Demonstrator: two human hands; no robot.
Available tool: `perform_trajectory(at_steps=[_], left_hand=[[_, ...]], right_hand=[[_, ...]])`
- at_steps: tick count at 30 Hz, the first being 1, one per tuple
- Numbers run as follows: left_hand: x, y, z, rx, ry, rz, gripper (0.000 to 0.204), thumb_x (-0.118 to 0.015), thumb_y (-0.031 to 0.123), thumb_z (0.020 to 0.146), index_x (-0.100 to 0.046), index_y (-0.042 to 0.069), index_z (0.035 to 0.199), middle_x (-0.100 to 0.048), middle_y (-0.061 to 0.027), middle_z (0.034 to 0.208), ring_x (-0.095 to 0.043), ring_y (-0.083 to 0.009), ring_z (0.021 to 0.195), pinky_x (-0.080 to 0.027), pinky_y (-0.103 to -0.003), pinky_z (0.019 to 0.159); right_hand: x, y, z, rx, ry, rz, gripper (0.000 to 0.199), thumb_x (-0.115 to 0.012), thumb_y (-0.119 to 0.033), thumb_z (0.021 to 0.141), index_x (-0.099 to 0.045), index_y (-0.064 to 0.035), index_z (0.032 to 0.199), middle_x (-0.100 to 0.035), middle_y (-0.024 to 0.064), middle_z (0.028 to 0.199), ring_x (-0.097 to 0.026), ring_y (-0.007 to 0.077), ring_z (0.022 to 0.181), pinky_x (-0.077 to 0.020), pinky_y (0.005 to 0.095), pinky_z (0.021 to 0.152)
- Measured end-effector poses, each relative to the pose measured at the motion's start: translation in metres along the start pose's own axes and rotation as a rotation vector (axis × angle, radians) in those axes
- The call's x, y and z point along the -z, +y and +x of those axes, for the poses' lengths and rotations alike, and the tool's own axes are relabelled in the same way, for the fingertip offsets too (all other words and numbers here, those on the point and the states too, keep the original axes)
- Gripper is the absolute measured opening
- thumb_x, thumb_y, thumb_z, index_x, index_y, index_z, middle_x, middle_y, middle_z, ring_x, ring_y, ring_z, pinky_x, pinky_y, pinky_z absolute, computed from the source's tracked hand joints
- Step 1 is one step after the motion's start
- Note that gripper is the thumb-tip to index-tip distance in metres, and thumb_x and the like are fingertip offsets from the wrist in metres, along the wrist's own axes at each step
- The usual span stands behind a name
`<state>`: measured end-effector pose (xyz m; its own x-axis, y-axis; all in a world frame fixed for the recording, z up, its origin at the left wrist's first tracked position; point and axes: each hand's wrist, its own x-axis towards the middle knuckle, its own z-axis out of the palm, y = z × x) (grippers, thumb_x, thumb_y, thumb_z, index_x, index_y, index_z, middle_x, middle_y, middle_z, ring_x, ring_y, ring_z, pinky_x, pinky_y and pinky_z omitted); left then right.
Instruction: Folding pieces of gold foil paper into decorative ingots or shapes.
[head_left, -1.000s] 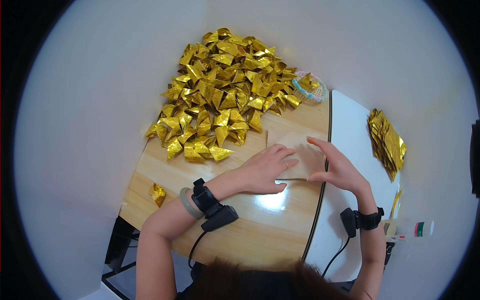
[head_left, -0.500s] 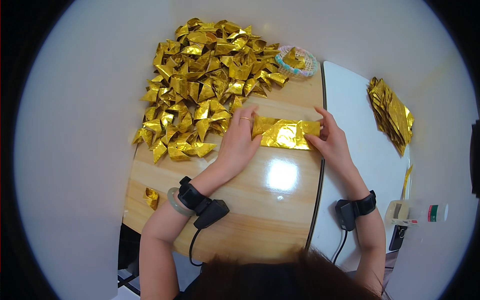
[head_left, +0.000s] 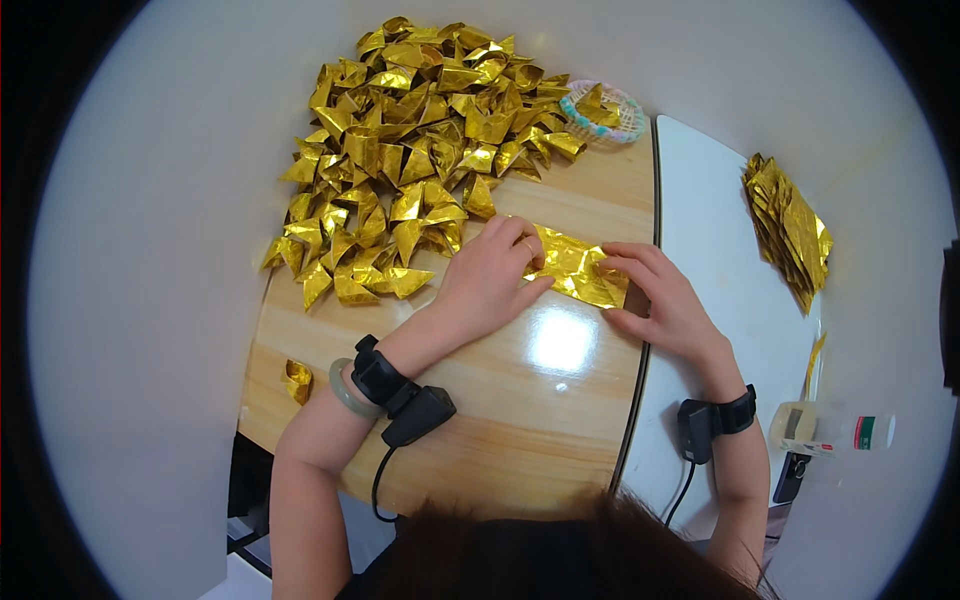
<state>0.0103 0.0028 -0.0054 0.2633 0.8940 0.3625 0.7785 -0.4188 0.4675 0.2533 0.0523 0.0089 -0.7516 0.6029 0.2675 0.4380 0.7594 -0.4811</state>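
Note:
A folded strip of shiny gold foil paper (head_left: 575, 268) lies slantwise on the wooden tabletop between my hands. My left hand (head_left: 490, 275) is curled over its left end, fingertips bent under and thumb stretched along the lower side. At the right end, my right hand (head_left: 665, 298) grips the strip, its fingers on the upper edge and its thumb at the lower corner. Just beyond my left hand spreads a big heap of folded gold foil pieces (head_left: 420, 130), pointed at their ends.
At the heap's right stands a small woven basket (head_left: 632, 128) with gold foil in it. A stack of gold foil sheets (head_left: 785, 230) lies on the white surface (head_left: 700, 210). A clear plastic container (head_left: 810, 428) is at the right; one loose gold piece (head_left: 298, 381) lies by my left forearm.
The foil strip has turned, its right end now lower. My left hand has moved right and curled over its end, and my right hand has shifted lower along the right end.

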Motion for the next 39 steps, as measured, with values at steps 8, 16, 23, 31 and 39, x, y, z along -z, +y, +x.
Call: perform_trajectory(at_steps=[8, 16, 23, 31, 39], left_hand=[[-0.003, -0.009, -0.001, 0.077, -0.046, -0.165, 0.016, -0.067, 0.016, 0.078, -0.055, 0.005, 0.082, -0.051, -0.0102, 0.108, -0.046, -0.0299, 0.108, -0.039, -0.038, 0.090], [-0.011, -0.011, -0.005, 0.122, 0.131, -0.006, 0.059, -0.071, 0.018, 0.074, -0.044, 0.003, 0.125, -0.047, -0.0171, 0.121, -0.039, -0.0351, 0.116, -0.034, -0.040, 0.100], [-0.006, -0.007, 0.000, 0.130, 0.054, -0.091, 0.064, -0.072, 0.016, 0.072, -0.042, 0.003, 0.128, -0.047, -0.0174, 0.120, -0.041, -0.0340, 0.115, -0.036, -0.040, 0.099], [0.001, -0.004, 0.000, 0.040, -0.001, -0.082, 0.031, -0.072, 0.014, 0.072, -0.063, 0.007, 0.101, -0.055, -0.0080, 0.098, -0.050, -0.0275, 0.098, -0.042, -0.038, 0.085], [-0.007, -0.010, -0.002, 0.207, 0.027, -0.133, 0.022, -0.067, 0.018, 0.077, -0.065, 0.008, 0.097, -0.057, -0.0055, 0.090, -0.054, -0.0237, 0.093, -0.045, -0.035, 0.078]], right_hand=[[0.007, -0.005, 0.000, 0.031, -0.075, 0.047, 0.046, -0.063, -0.012, 0.066, -0.056, -0.0072, 0.111, -0.048, 0.0124, 0.127, -0.045, 0.0312, 0.117, -0.0393, 0.0378, 0.099], [0.009, -0.003, -0.004, -0.069, -0.017, 0.110, 0.024, -0.064, -0.009, 0.071, -0.061, -0.0066, 0.094, -0.060, 0.0073, 0.111, -0.053, 0.0276, 0.107, -0.0441, 0.0362, 0.092], [0.000, 0.002, -0.002, -0.052, 0.036, 0.127, 0.016, -0.067, -0.014, 0.076, -0.063, -0.0080, 0.090, -0.062, 0.0059, 0.088, -0.058, 0.0223, 0.086, -0.0487, 0.0321, 0.075], [-0.015, -0.012, 0.011, -0.302, 0.120, -0.085, 0.027, -0.067, -0.019, 0.078, -0.060, -0.0096, 0.102, -0.058, 0.0045, 0.091, -0.058, 0.0197, 0.087, -0.0494, 0.0315, 0.071], [-0.012, -0.016, 0.012, -0.315, 0.091, -0.043, 0.029, -0.068, -0.021, 0.078, -0.059, -0.0069, 0.102, -0.057, 0.0067, 0.095, -0.058, 0.0233, 0.087, -0.0496, 0.0323, 0.075]])
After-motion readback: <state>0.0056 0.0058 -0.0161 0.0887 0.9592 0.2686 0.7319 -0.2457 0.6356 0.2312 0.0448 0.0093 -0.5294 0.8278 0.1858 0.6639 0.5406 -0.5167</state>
